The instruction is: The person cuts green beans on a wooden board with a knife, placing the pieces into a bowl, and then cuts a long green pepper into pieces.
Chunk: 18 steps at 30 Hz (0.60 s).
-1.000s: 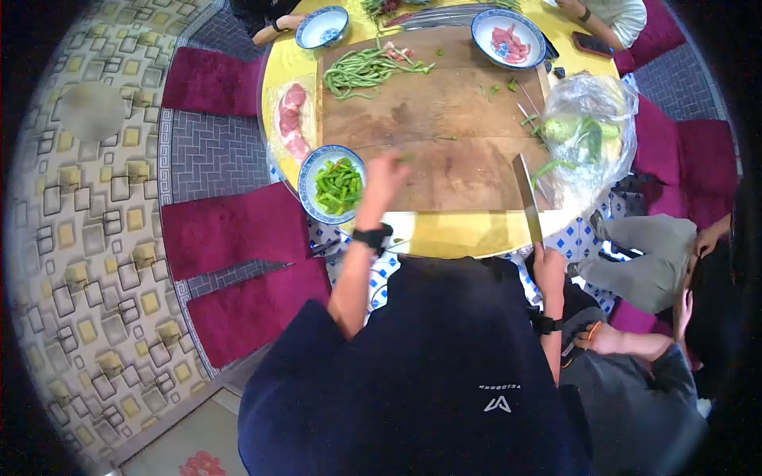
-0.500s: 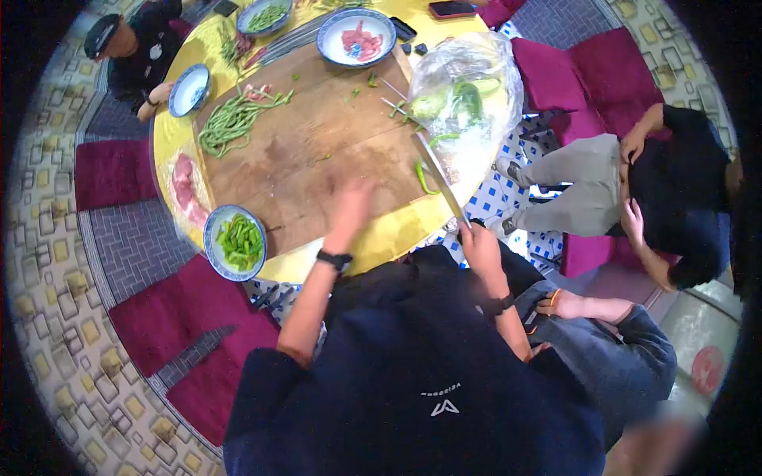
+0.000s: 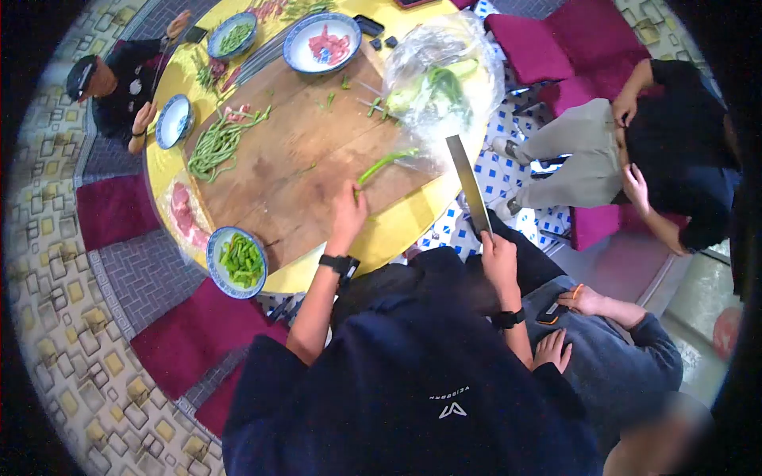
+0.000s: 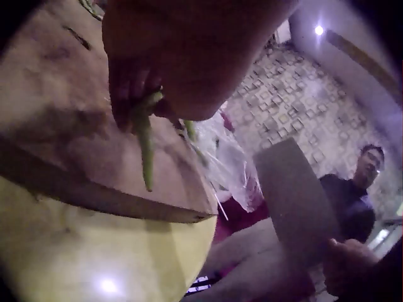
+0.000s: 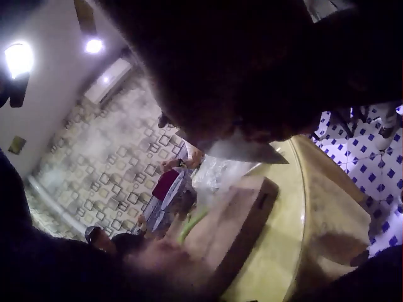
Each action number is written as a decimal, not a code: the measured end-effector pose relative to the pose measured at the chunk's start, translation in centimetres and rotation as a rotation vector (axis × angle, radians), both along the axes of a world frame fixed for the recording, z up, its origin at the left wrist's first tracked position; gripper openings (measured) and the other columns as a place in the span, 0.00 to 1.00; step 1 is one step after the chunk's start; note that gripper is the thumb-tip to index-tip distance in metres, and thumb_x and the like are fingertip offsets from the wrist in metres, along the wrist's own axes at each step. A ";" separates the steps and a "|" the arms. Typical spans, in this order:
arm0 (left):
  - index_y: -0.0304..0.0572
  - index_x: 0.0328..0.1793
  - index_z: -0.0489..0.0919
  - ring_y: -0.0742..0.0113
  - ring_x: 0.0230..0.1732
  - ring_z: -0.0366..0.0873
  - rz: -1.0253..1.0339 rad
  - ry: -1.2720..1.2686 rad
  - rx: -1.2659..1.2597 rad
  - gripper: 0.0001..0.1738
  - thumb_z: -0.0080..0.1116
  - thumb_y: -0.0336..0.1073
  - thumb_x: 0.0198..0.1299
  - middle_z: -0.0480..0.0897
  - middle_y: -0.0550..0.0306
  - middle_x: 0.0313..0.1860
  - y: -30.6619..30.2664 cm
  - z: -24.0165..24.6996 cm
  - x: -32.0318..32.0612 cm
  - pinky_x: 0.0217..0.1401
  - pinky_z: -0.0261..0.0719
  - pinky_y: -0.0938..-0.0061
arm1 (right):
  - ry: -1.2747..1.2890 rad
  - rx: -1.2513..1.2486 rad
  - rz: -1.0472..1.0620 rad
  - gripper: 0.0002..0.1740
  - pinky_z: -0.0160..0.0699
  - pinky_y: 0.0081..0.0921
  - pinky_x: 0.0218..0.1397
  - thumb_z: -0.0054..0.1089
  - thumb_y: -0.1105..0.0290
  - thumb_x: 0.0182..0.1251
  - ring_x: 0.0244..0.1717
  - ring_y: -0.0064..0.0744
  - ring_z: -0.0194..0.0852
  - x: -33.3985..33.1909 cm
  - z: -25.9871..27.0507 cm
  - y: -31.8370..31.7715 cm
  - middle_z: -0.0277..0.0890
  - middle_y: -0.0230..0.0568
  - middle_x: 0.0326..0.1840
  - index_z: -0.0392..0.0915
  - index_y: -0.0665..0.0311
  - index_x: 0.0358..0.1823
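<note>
My left hand (image 3: 348, 216) is over the near edge of the wooden cutting board (image 3: 274, 170), pinching one end of a long green chili pepper (image 3: 382, 164). The pepper's other end points toward the plastic bag at the right. In the left wrist view the fingers close around the pepper (image 4: 145, 151). My right hand (image 3: 498, 262) grips a cleaver (image 3: 468, 181) by its handle, the blade raised beside the table's right edge, apart from the pepper. A blue-rimmed bowl (image 3: 211, 260) of cut green pepper pieces stands at the board's near left corner.
Long beans (image 3: 213, 151) lie on the board's left. Raw meat (image 3: 184, 213) sits beside it. A bowl (image 3: 287, 49) with meat slices stands at the far edge. Clear plastic (image 3: 488, 67) covers green vegetables at right. People are around the yellow table (image 3: 381, 226), one seated close at my right.
My left hand has moved from beside the pepper bowl rightward across the board and taken hold of the green chili pepper. The cleaver stays in my right hand. The head view has turned.
</note>
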<state>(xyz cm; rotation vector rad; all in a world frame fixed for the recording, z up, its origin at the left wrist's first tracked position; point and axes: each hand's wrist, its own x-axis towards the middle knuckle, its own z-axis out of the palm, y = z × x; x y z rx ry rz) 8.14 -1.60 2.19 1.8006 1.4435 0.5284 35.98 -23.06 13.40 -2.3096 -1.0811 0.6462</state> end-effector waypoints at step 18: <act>0.56 0.70 0.79 0.50 0.74 0.68 -0.312 0.521 0.170 0.29 0.61 0.32 0.59 0.67 0.46 0.78 -1.4 3.1 -9.3 0.65 0.76 0.55 | -0.018 -0.061 0.235 0.23 0.74 0.53 0.30 0.61 0.61 0.75 0.27 0.68 0.77 -4.4 0.6 6.3 0.73 0.68 0.22 0.78 0.75 0.25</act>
